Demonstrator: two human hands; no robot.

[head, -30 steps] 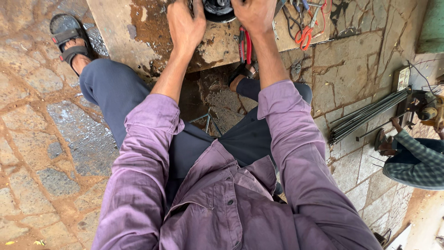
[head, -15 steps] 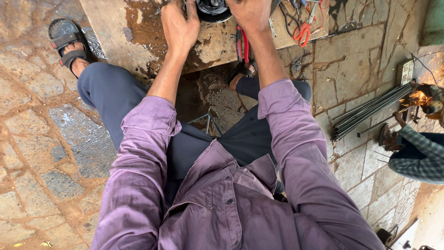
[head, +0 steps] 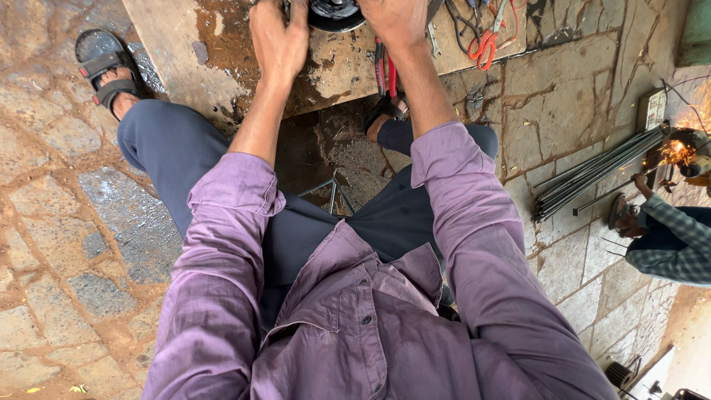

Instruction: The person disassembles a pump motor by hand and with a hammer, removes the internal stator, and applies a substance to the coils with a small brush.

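A dark round metal part [head: 335, 13] lies at the top edge of the view on a rusty, stained board [head: 222, 52]. My left hand [head: 278, 37] is closed against its left side. My right hand [head: 392, 18] is closed over its right side. Most of the part is cut off by the frame, so how each hand grips it stays partly hidden. I sit low, in a purple shirt and dark trousers, with my knees apart under the board.
Red-handled pliers [head: 385, 70] and red-handled snips [head: 485, 44] lie on the board with other small tools. A bundle of steel rods [head: 592, 174] rests on the stone floor at right. Another person [head: 670, 237] in a checked shirt makes sparks [head: 678, 152] there.
The view has shifted slightly, so my hands and the round part sit closer to the top edge. The other person's sparks have moved a little along the right side.
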